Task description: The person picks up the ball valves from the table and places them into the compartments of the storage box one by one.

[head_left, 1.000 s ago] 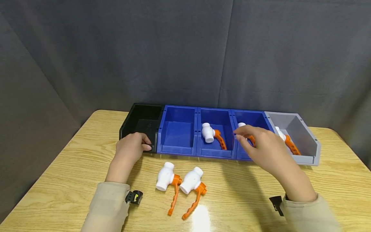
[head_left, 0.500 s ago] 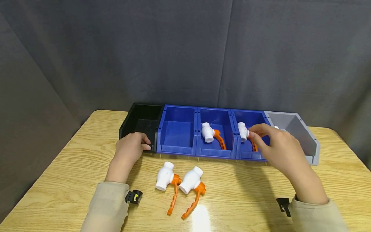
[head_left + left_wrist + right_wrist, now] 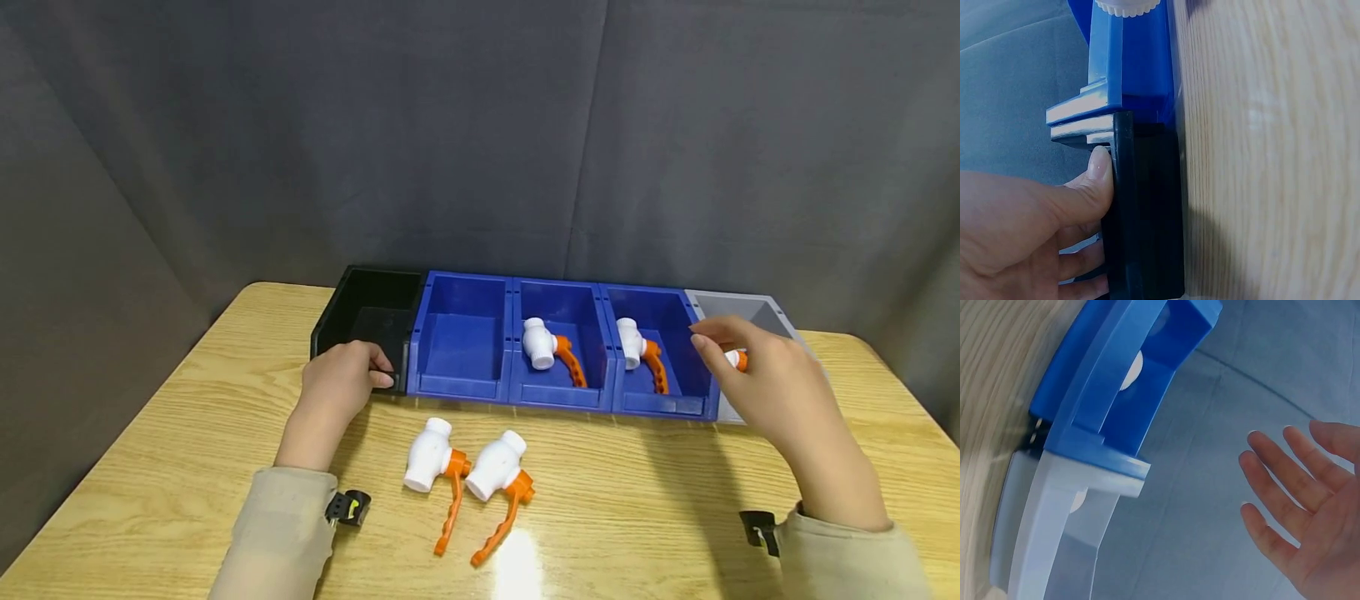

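My left hand (image 3: 337, 392) grips the front lip of the black bin (image 3: 384, 325) at the left end of the row. The left wrist view shows its thumb (image 3: 1099, 165) on the lip. My right hand (image 3: 776, 379) hovers over the grey bin (image 3: 1035, 525), holding nothing, its fingers spread and loosely bent. Behind it, the grey bin's white ball valve (image 3: 733, 358) with an orange handle is mostly hidden. Similar ball valves lie in the middle blue bin, one white body (image 3: 538, 344), and in the right blue bin, another white body (image 3: 630, 343).
Two larger white ball valves, a left one (image 3: 427, 457) and a right one (image 3: 497, 467), lie side by side on the wooden table (image 3: 600, 517), orange handles toward me. Beside the black bin stands a blue bin (image 3: 463, 346) with nothing in it. A dark curtain (image 3: 480, 142) hangs behind.
My right hand has moved rightward from over the right blue bin to over the grey bin, uncovering the valve in the blue one. My left hand has stayed on the black bin.
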Action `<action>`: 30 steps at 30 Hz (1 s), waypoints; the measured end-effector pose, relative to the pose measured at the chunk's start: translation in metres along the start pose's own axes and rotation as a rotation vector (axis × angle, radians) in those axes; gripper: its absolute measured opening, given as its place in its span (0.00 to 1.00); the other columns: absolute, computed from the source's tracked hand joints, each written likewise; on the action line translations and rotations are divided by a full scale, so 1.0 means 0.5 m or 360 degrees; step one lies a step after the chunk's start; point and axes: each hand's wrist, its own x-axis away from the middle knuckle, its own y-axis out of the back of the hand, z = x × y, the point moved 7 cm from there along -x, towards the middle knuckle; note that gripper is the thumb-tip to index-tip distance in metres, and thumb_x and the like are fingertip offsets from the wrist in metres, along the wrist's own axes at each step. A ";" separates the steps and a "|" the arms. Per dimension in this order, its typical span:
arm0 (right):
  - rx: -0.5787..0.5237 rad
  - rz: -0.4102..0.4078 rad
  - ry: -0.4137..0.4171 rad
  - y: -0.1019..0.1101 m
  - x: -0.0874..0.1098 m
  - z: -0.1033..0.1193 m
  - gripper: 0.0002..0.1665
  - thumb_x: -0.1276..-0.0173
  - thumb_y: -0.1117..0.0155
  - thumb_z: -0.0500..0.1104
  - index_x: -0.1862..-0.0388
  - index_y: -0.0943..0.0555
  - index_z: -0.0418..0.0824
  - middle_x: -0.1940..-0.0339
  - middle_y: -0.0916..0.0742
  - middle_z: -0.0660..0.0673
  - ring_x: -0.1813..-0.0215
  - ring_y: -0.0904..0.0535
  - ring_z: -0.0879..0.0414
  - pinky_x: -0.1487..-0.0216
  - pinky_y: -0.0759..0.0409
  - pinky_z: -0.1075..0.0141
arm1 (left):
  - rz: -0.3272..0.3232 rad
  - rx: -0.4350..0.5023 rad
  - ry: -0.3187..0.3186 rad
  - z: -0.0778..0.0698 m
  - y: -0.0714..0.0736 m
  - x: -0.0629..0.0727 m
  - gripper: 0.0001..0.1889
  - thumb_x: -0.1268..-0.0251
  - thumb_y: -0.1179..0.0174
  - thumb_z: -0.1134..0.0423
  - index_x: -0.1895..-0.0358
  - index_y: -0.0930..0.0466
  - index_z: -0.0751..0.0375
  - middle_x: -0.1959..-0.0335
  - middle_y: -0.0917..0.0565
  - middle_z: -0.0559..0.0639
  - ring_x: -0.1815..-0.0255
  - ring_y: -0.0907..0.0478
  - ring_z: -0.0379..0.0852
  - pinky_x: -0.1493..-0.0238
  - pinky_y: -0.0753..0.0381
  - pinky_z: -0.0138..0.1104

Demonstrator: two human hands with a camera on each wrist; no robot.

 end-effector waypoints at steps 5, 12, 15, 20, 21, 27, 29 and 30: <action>0.0029 0.0088 -0.0085 0.005 0.004 -0.032 0.21 0.22 0.48 0.53 0.42 0.21 0.42 0.53 0.13 0.38 0.53 0.20 0.38 0.60 0.28 0.44 | 0.0007 0.0008 -0.0005 -0.003 -0.005 -0.001 0.07 0.37 0.33 0.58 0.61 0.13 0.57 0.61 0.13 0.54 0.58 0.18 0.56 0.58 0.23 0.51; 0.0042 0.0233 -0.0201 0.008 0.010 -0.082 0.26 0.21 0.52 0.58 0.41 0.22 0.41 0.54 0.13 0.33 0.53 0.19 0.36 0.61 0.27 0.45 | 0.0002 0.0007 -0.0004 0.000 -0.006 0.001 0.06 0.37 0.33 0.59 0.62 0.13 0.57 0.61 0.13 0.53 0.58 0.18 0.56 0.59 0.22 0.51; 0.0030 0.0238 -0.0235 0.007 0.014 -0.104 0.26 0.21 0.52 0.58 0.41 0.22 0.41 0.53 0.14 0.31 0.51 0.20 0.34 0.61 0.28 0.44 | -0.0002 0.0008 -0.0013 0.000 -0.004 0.001 0.06 0.37 0.33 0.59 0.62 0.13 0.57 0.61 0.13 0.54 0.58 0.18 0.57 0.59 0.22 0.51; -0.0021 0.0230 -0.0239 -0.002 0.017 -0.132 0.24 0.21 0.50 0.55 0.43 0.22 0.37 0.51 0.15 0.28 0.48 0.21 0.31 0.57 0.28 0.42 | 0.0007 0.0009 -0.0007 0.002 -0.004 0.001 0.06 0.37 0.33 0.59 0.62 0.14 0.57 0.61 0.13 0.54 0.58 0.18 0.56 0.59 0.23 0.51; -0.0027 0.0233 -0.0237 -0.004 0.017 -0.137 0.25 0.21 0.50 0.55 0.43 0.22 0.37 0.51 0.15 0.28 0.48 0.21 0.31 0.57 0.28 0.42 | 0.0011 0.0010 -0.0004 0.002 -0.005 0.001 0.06 0.36 0.33 0.59 0.61 0.14 0.57 0.61 0.13 0.54 0.58 0.18 0.56 0.59 0.23 0.51; -0.0044 0.0276 -0.0248 -0.018 0.017 -0.173 0.24 0.22 0.47 0.52 0.44 0.22 0.32 0.51 0.16 0.26 0.48 0.21 0.29 0.56 0.26 0.40 | 0.0008 0.0012 -0.0003 0.002 -0.004 -0.001 0.06 0.36 0.34 0.59 0.61 0.14 0.57 0.61 0.13 0.54 0.58 0.18 0.56 0.58 0.23 0.51; -0.0052 0.0306 -0.0270 -0.023 0.019 -0.185 0.25 0.22 0.47 0.52 0.44 0.23 0.31 0.50 0.17 0.25 0.47 0.22 0.29 0.56 0.26 0.39 | 0.0005 0.0012 -0.0004 0.001 -0.003 -0.001 0.06 0.35 0.34 0.59 0.61 0.14 0.57 0.61 0.13 0.54 0.58 0.18 0.56 0.58 0.23 0.51; -0.0053 0.0314 -0.0276 -0.026 0.020 -0.190 0.24 0.22 0.47 0.52 0.44 0.23 0.31 0.50 0.17 0.25 0.47 0.22 0.29 0.56 0.26 0.40 | 0.0005 0.0011 -0.0005 0.001 -0.002 -0.001 0.07 0.35 0.34 0.59 0.61 0.14 0.57 0.62 0.13 0.54 0.58 0.18 0.56 0.58 0.23 0.51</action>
